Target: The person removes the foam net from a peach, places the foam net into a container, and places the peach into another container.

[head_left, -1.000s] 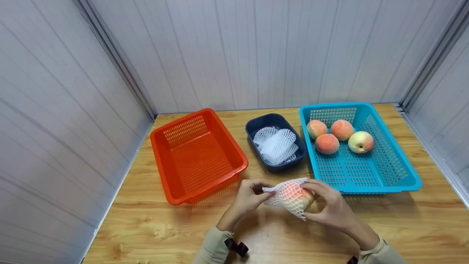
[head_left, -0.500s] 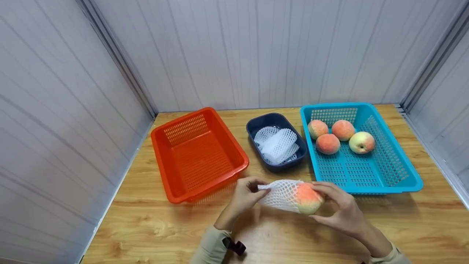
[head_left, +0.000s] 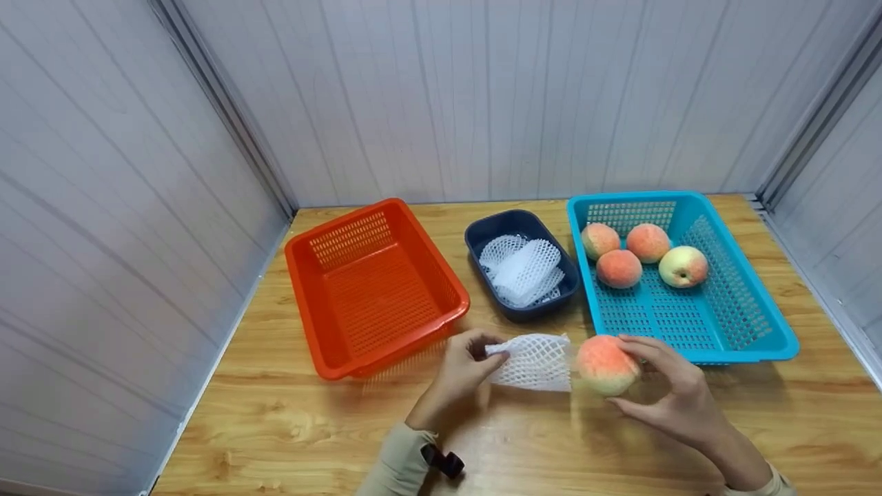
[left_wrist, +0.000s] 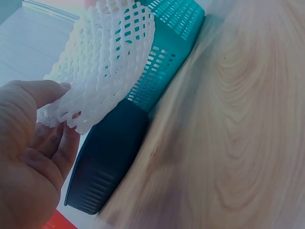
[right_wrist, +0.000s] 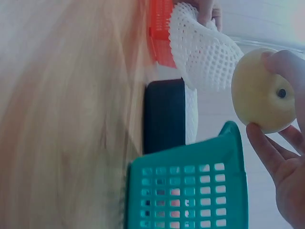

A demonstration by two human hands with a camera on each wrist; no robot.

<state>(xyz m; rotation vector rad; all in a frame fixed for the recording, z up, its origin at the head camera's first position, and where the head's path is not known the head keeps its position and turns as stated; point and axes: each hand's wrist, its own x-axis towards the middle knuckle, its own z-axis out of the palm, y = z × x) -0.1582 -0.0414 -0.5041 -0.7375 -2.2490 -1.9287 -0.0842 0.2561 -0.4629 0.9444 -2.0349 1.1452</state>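
My left hand (head_left: 465,368) pinches one end of a white foam fruit net (head_left: 534,363) between thumb and fingers, and the sleeve extends sideways toward the right. In the left wrist view the net (left_wrist: 102,62) spreads out from the thumb and fingertips. My right hand (head_left: 679,393) grips a peach (head_left: 606,365), pink above and pale yellow below, held between thumb and fingers. A narrow gap separates the peach from the net's end. The right wrist view shows the pale side of the peach (right_wrist: 262,93) with a dark spot at its hollow.
A blue basket (head_left: 758,341) at the right holds several peaches (head_left: 648,242). Beside it a dark navy tub (head_left: 527,313) contains more white foam nets (head_left: 524,272). At the left stands a red basket (head_left: 375,303). Pale panel walls (head_left: 448,103) enclose the wooden table (head_left: 289,427).
The peach has come out of the foam net and moved right in my right hand. My left hand has stayed nearly in place, still pinching the net.
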